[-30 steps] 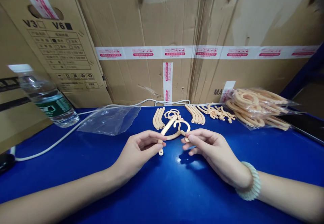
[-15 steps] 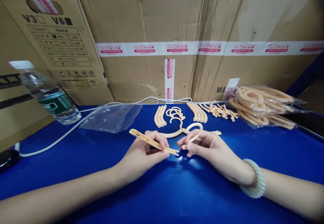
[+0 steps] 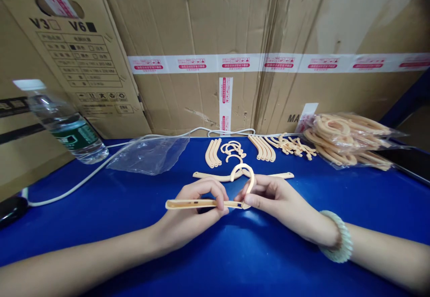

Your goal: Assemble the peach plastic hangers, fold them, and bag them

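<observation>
My left hand (image 3: 195, 207) pinches a straight beige plastic arm piece (image 3: 188, 204), held level above the blue table (image 3: 101, 207). My right hand (image 3: 272, 198) pinches a beige hook piece (image 3: 244, 171), its lower end meeting the right tip of the arm piece. Just behind both hands an assembled beige hanger part (image 3: 215, 177) lies flat on the table. Farther back lie curved arm pieces (image 3: 212, 152), loose small hooks (image 3: 231, 149) and more arm pieces (image 3: 264, 149).
A clear plastic bag (image 3: 148, 153) lies at left centre, a water bottle (image 3: 63, 124) on its side at far left, a white cable (image 3: 83, 178) along the back. Bagged beige parts (image 3: 349, 138) sit at right. Cardboard boxes (image 3: 215, 50) wall the rear.
My left hand turned the arm piece from slanted to level and lowered it. My right hand swung the hook upright and brought its end to the arm's tip. The camera shifted slightly.
</observation>
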{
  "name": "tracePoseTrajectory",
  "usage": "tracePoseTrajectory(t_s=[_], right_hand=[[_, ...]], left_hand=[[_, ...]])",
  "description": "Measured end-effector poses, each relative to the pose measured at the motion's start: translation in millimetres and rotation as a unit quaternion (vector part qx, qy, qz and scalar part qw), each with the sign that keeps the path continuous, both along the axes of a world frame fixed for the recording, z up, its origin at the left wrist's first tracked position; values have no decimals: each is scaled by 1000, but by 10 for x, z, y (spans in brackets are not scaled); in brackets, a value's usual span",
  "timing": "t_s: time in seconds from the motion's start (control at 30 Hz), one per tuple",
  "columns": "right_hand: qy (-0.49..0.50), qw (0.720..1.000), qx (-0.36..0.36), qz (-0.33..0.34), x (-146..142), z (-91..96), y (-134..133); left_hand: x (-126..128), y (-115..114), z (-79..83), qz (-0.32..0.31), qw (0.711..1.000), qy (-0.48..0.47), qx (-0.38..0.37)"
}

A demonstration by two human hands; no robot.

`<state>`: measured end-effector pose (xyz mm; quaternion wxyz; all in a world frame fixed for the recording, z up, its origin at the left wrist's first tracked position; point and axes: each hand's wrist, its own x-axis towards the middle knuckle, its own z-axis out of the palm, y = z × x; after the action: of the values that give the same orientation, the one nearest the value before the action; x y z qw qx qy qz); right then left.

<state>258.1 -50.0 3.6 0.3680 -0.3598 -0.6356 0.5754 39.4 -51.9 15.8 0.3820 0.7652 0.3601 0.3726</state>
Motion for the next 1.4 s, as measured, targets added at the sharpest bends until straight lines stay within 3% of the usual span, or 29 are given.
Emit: tracePoseTrajectory(t_s=[0.3,0.83,1.23,1.33,1.4], right_hand=[[-20,999,43,-13,-47,-32,-14],[-74,991,96,-64,-118,0,-69],[-55,994,90,-28,-121,9,-65],[-59,994,87,-31,-123,-7,-77],[-59,993,98,-40,-126,-13,-88]], left_hand=[[7,-19,-3,-18,1000,3,23],[36,-42,-64,4,999,-7,-51],[-6,-82,-108,-37,995,16,92],[4,-96,-103,-32,995,20,89],[23,-97,-88,-12,999,-5,42]])
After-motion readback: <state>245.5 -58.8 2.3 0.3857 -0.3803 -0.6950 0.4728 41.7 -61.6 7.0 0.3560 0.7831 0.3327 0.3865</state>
